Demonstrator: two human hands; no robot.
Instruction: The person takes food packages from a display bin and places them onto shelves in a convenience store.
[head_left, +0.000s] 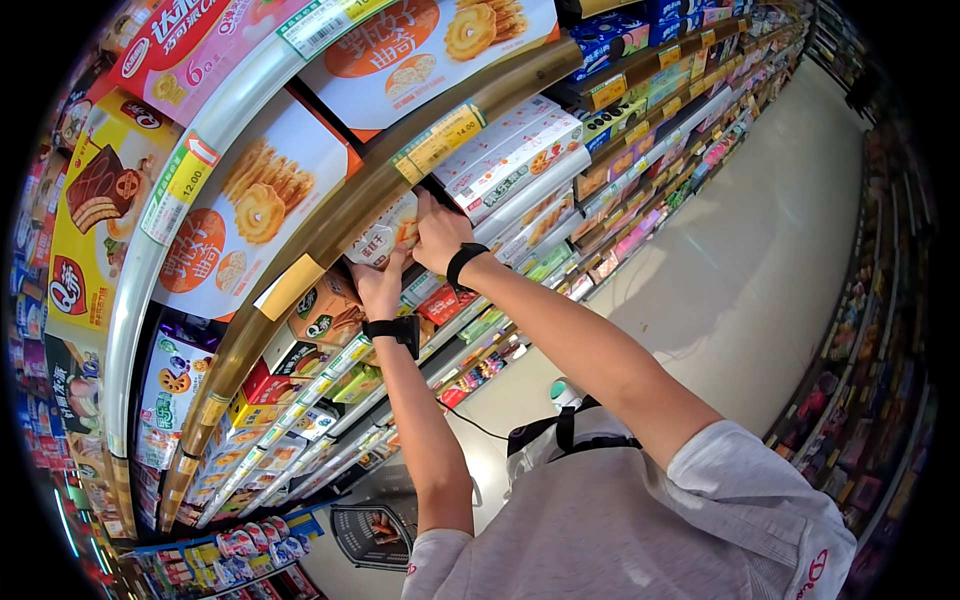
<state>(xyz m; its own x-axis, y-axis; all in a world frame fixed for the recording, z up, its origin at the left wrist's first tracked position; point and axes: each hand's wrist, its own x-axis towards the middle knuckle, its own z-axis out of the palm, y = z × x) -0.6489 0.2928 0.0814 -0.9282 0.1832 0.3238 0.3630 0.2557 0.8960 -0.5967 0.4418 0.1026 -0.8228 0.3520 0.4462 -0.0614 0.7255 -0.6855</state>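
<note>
A white snack package (382, 234) with a food picture and printed writing sits in a shelf compartment, partly covered by the shelf edge above it. My left hand (379, 286) grips its near left side, the thumb lying on its front. At the opposite side, my right hand (441, 231) has its fingers on the package, some of them hidden in the gap. Stacked white boxes (517, 161) are right beside my right hand. Orange-brown snack boxes (324, 309) stand to the left of my left hand. Each wrist wears a black band.
Large biscuit boxes (259, 202) fill the upper shelf behind a brown shelf rail (360, 184) with price tags. Lower shelves hold more packaged snacks. A grey shopping basket (373, 551) is on the floor at lower left. Across the aisle floor (720, 277) runs another stocked shelf (862, 360).
</note>
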